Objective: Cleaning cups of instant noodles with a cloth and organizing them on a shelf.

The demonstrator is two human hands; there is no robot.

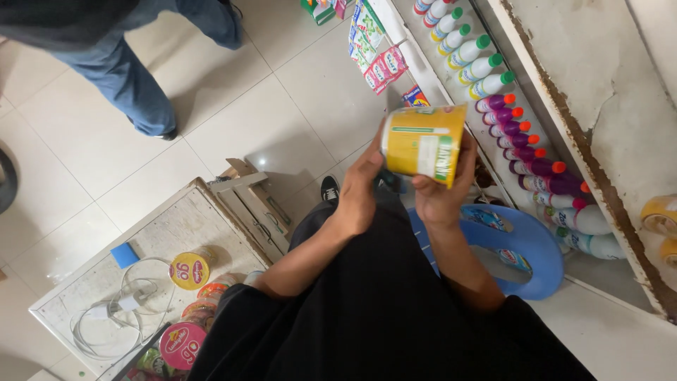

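Note:
A yellow paper cup of instant noodles (pixel 423 143) lies on its side in front of me, held between both hands. My left hand (pixel 361 189) grips it from the lid end at the left. My right hand (pixel 441 196) cups it from below and behind, thumb on the front. Both forearms come out of black sleeves over my black trousers.
A shelf at right carries rows of white, purple and clear bottles (pixel 525 151). A blue plastic stool (pixel 530 248) stands under my arms. A low white table (pixel 169 233) at left holds noodle cups (pixel 189 271), a charger cable and a blue block. Another person's jeans leg (pixel 134 85) stands at top left.

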